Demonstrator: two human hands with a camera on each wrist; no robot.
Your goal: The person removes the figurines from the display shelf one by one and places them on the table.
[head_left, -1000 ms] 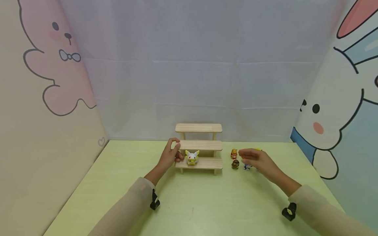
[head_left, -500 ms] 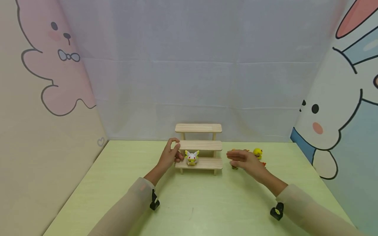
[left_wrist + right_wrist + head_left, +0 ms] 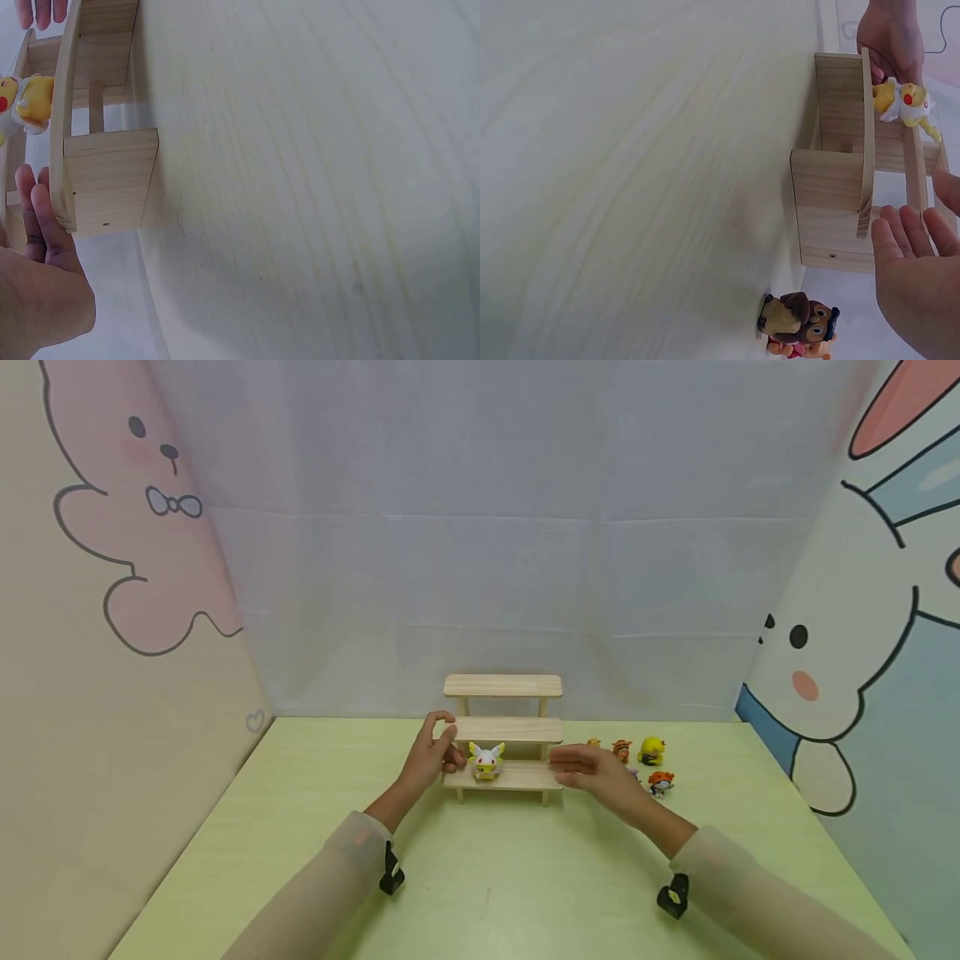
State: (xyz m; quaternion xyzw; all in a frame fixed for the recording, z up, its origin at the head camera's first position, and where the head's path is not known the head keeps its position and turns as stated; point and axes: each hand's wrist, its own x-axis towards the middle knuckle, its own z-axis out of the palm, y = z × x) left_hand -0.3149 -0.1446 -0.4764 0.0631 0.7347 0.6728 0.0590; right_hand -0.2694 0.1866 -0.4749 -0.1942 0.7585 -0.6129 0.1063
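A small wooden three-step display stand point(image 3: 506, 729) is on the table against the back cloth. On its lowest step, toward the left end, sits a white-and-yellow toy figure point(image 3: 487, 763) with pointed ears. My left hand point(image 3: 426, 760) is at the stand's left end, and in the left wrist view its fingers point(image 3: 52, 217) lie against the end of the lowest step. At the right end of that step is my right hand point(image 3: 600, 777), its fingers extended and nothing in its grasp. Whether it touches the step I cannot tell.
Several toy figures stand on the table right of the stand, among them a yellow one point(image 3: 652, 751), an orange-topped one point(image 3: 661, 784) and a striped orange one point(image 3: 621, 750). The right wrist view shows an owl figure point(image 3: 787, 315). Printed cloth walls flank the table.
My right hand has moved left from over the toy figures to the stand's right end, uncovering several of the figures. The left hand and the white-and-yellow figure have stayed in place.
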